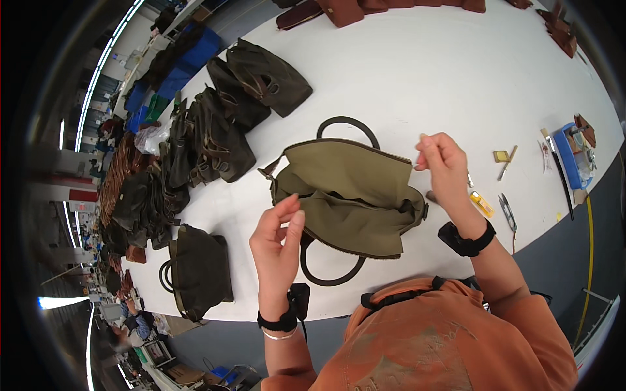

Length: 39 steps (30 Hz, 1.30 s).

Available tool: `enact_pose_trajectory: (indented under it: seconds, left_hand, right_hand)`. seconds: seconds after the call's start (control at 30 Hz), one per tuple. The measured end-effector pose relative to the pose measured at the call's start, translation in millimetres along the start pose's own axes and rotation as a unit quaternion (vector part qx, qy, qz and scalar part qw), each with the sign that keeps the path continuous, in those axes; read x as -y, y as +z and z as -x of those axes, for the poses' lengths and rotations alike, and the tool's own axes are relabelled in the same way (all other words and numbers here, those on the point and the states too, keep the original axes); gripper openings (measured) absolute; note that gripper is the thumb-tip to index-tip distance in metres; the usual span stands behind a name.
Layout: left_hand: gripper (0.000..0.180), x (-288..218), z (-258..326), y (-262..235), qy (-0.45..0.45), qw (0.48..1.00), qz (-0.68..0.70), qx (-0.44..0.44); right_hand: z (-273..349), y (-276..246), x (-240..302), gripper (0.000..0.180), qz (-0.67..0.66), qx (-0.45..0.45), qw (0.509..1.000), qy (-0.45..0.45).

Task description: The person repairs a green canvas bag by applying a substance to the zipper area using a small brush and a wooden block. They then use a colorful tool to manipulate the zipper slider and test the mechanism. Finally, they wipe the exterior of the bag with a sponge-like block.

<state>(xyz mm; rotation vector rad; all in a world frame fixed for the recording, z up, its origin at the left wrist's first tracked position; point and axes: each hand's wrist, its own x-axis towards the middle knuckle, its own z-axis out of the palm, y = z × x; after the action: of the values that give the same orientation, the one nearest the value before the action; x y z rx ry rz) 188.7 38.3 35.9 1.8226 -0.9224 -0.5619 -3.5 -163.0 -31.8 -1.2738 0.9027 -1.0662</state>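
An olive-green handbag [349,163] lies on the white table before me, its zipped mouth spread wide. The lining and an inner pocket show, and two dark loop handles stick out, one on the far side and one on the near side. My left hand [277,241] hovers over the bag's near left edge, fingers loosely curled and the thumb apart from them, nothing visible in it. Beside the far right end of the zip is my right hand [445,166], its fingers drawn into a pinch. Whatever it may hold is too small to make out.
Dark handbags [270,78] stand in rows at the left, with another dark bag [201,270] nearer me. Right of my right hand lie thread snips [508,214], a yellow tool [482,203], a brush [507,163] and a blue tray [574,156]. Brown leather pieces [391,5] line the far edge.
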Motion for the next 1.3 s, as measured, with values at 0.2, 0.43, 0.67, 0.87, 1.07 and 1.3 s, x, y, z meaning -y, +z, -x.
enact_pose_trajectory:
  seconds: [0.2, 0.43, 0.67, 0.87, 1.07, 1.3]
  left_hand:
    - [0.03, 36, -33, -24, -0.001, 0.992, 0.01, -0.127]
    - [0.079, 38, -58, -28, 0.051, 0.996, -0.073, -0.002]
    - [0.075, 36, -67, -41, 0.109, 0.976, -0.166, 0.09]
    - [0.054, 42, -45, -52, 0.103, 0.972, -0.202, 0.068]
    - [0.03, 47, -37, -51, 0.103, 0.977, -0.186, 0.021]
    - [0.017, 50, -47, -45, 0.057, 0.995, -0.051, -0.066]
  right_hand:
    - [16, -31, -4, 0.014, 0.037, 0.052, 0.998, 0.025]
    - [55, -47, 25, 0.08, 0.162, 0.343, 0.925, -0.003]
    - [74, -28, 17, 0.091, 0.267, 0.292, 0.917, -0.054]
    - [53, -24, -1, 0.037, 0.237, 0.229, 0.94, -0.083]
    - [-4, -21, 2, 0.032, 0.222, 0.191, 0.95, -0.104]
    - [-36, -18, 8, 0.025, 0.243, 0.244, 0.938, -0.026]
